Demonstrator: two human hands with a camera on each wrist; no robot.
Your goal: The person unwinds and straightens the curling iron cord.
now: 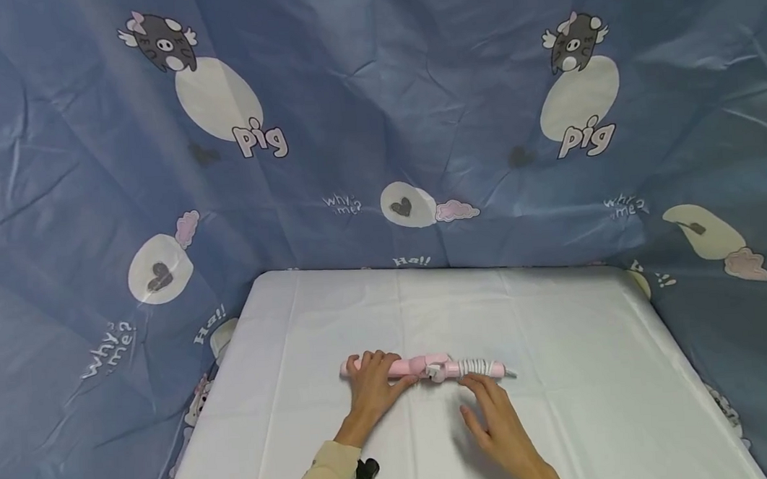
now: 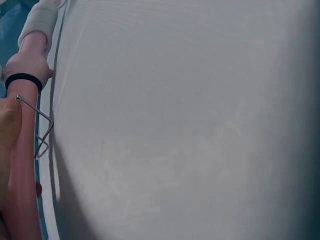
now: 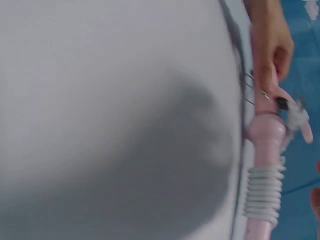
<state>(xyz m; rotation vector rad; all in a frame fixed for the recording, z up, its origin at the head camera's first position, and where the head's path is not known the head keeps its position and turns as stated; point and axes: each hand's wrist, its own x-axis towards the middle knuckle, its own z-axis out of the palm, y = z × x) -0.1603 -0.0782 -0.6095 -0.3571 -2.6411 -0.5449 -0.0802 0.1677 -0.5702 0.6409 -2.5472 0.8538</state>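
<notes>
Pink plastic curling iron with white ribbed end (image 1: 429,368) lies flat on white-covered worktop (image 1: 557,317), left hand (image 1: 370,387) curled round its barrel steadying it, right hand (image 1: 497,416) relaxed, fingertips touching ribbed end.

A pink curler (image 3: 265,150) wound with white cord (image 3: 263,192) is gripped by a hand (image 3: 270,37) on the white worktop (image 3: 110,110).

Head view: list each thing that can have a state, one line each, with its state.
pink curling iron: lying flat on the table, crosswise, white ribbed end to the right.
left hand: fingers curled over the iron's pink handle end, gripping it.
right hand: fingers straight, tips at the white ribbed end, holding nothing.
table: covered with a white cloth, creased.
blue printed cloth: hung as a backdrop, wrinkled.
</notes>
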